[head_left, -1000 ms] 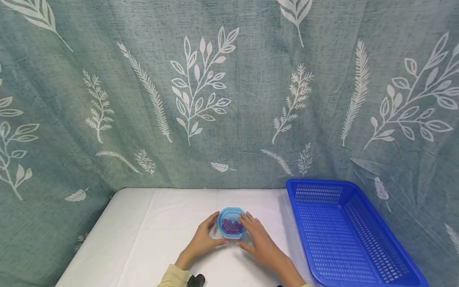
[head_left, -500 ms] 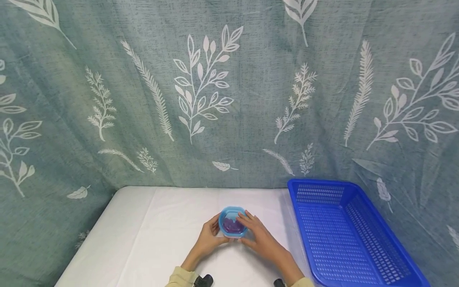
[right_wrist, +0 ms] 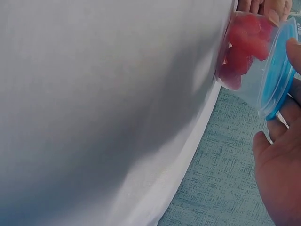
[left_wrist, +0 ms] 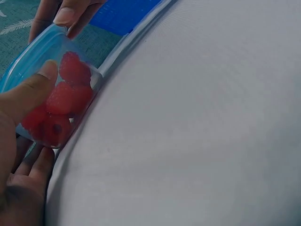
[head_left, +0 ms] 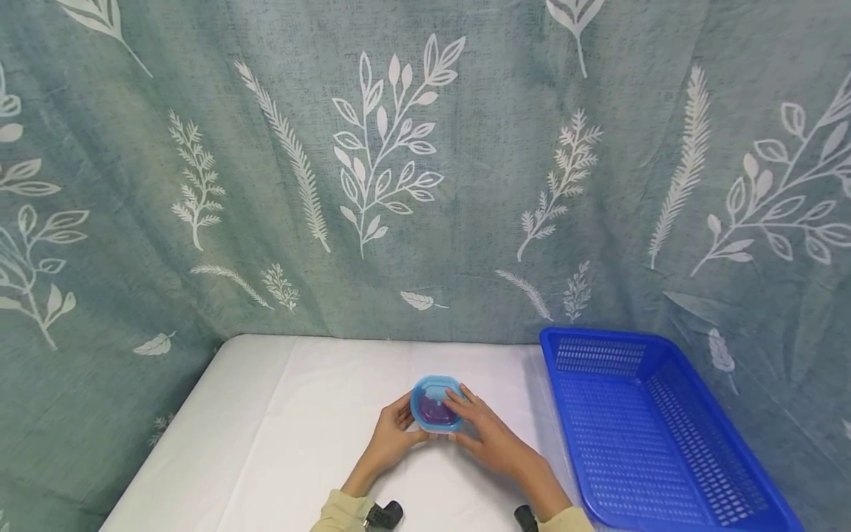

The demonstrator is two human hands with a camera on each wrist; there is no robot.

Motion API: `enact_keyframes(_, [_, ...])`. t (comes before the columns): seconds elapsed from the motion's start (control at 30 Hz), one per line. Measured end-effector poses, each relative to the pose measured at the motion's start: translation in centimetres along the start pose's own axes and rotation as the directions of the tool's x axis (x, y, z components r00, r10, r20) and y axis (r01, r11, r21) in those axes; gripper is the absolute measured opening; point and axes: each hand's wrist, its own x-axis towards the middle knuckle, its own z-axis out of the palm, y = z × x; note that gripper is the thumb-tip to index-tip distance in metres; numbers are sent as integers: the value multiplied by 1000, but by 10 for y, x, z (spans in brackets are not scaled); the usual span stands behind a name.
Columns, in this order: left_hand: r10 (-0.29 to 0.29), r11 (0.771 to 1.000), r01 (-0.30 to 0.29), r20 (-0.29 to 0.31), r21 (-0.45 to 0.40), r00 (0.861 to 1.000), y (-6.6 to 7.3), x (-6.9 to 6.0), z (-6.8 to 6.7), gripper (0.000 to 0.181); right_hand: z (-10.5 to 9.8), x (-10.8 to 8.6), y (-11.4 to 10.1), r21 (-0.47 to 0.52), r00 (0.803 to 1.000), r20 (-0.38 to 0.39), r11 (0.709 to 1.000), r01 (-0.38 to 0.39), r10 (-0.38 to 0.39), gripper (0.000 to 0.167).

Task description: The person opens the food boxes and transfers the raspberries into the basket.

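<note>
A green curtain (head_left: 479, 192) printed with white leaves and sprigs hangs across the back, behind a table (head_left: 299, 414) covered in white cloth. From the left, a pale yellow sleeve and a black wrist device (head_left: 385, 515) lead up to the person's left hand (head_left: 388, 442). Its thumb presses on the near side of a small container and its fingers curl round the left side, so the container is gripped between them.

The container (head_left: 435, 417) is upright near the middle of the table, between the two hands. Its walls are clear, and in both wrist views its base appears to meet the cloth. A blue lid (right_wrist: 277, 84) sits on top. Inside are several red, raspberry-like pieces (left_wrist: 68, 98), which look purple through the lid.

Next comes the right hand (head_left: 495, 440), its fingers slightly apart and laid over the right part of the lid, its thumb at the near edge, pinching the rim between them. A second black wrist device (head_left: 527, 517) and sleeve (head_left: 565, 521) follow below. At far right, well apart from the hands, stands a large blue perforated plastic basket (head_left: 618, 414).
</note>
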Motion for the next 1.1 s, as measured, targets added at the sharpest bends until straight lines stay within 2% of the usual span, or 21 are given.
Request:
enact_keyframes(0.33, [6,1000,-6,25,-12,1000,0,3,2,90,-4,0,6,15,1000,14,1000,19,-20,63])
enact_keyframes(0.73, [1,1000,-1,13,-6,1000,1,1,2,91,-7,0,6,52,999,42,999,5,-8,61])
enact_keyframes(1.1, [17,1000,-16,20,-18,1000,1,1,0,88,-4,2,3,15,998,-37,999,47,-46,57])
